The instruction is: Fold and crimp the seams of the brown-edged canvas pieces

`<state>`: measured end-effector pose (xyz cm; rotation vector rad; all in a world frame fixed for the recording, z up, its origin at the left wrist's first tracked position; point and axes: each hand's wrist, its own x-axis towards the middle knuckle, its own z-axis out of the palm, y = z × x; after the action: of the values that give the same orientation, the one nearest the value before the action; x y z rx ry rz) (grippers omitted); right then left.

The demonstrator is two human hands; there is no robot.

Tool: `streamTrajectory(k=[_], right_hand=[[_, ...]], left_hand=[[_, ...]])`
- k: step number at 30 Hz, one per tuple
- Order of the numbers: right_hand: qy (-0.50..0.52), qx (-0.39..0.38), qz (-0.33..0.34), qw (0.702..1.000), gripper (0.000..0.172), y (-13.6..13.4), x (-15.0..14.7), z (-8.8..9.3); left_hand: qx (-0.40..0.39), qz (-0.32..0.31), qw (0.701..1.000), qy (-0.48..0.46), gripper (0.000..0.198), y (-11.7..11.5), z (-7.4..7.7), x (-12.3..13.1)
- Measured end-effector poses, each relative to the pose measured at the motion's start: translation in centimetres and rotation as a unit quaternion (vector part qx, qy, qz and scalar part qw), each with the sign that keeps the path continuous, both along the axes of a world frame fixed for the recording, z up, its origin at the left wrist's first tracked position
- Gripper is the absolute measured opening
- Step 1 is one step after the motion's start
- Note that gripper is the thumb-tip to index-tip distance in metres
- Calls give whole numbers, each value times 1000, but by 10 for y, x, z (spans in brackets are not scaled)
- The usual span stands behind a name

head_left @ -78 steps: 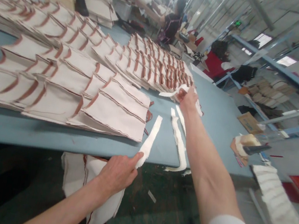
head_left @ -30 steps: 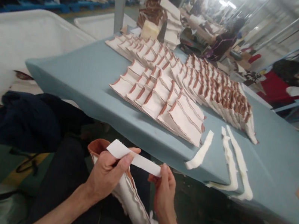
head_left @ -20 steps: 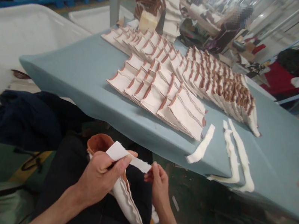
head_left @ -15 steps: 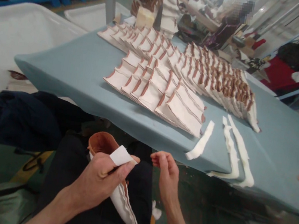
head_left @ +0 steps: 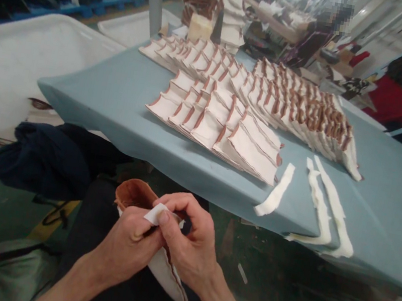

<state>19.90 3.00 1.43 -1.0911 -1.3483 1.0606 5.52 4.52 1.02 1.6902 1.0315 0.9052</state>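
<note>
Here we are just off the table's (head_left: 91,97) near edge, and both hands come together over the lap! The left hand (head_left: 124,248) has its fingers curled tight on a small white strip (head_left: 155,213), while the right hand (head_left: 190,243) pinches that same strip, thumb on top. So the strip sits in front of the table, below its near edge. Beneath the hands, also in front of the table, lies a white piece with brown lining (head_left: 169,280), mouth showing; whether the fingers grip it too, I can't tell. Up on the table, overlapping rows of white, brown-edged pieces (head_left: 215,122) spread across the middle. Toward its right, a short pale strip (head_left: 276,190) and two longer pale strips (head_left: 319,202) reach the near edge. Left of the table stands a white bin (head_left: 17,60).
</note>
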Motion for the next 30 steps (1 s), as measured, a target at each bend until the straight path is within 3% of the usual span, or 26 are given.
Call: streamTrajectory(k=[2, 6, 8, 12, 16, 20, 25, 27, 30], right_hand=[[43, -23, -13, 999, 15, 2, 1, 0], [130, -80, -103, 983, 36, 14, 11, -11], [139, -115, -114, 977, 44, 19, 14, -26], [146, -217, -67, 963, 49, 11, 3, -71], [146, -272, -48, 950, 52, -11, -18, -109], [136, -306, -45, 941, 54, -25, -26, -126], [114, -296, -58, 947, 52, -17, -19, -119], [101, -280, -67, 952, 50, -8, -9, -104], [77, -254, -78, 961, 47, -1, 12, -67]], left_hand=[[-39, 12, 999, -14, 32, -5, -1, -4], [-132, 74, 987, -62, 20, -13, -12, -16], [-153, 127, 978, -61, 24, -14, -20, -21], [-145, 194, 970, -16, 42, -13, -35, -28], [-169, 139, 975, 29, 54, -17, -44, -41], [-170, 65, 982, 58, 43, -23, -43, -61], [-175, -7, 981, 87, 31, -21, -26, -75], [-156, -29, 984, 84, 32, -16, -20, -73], [-117, -39, 989, 75, 33, -7, -11, -65]])
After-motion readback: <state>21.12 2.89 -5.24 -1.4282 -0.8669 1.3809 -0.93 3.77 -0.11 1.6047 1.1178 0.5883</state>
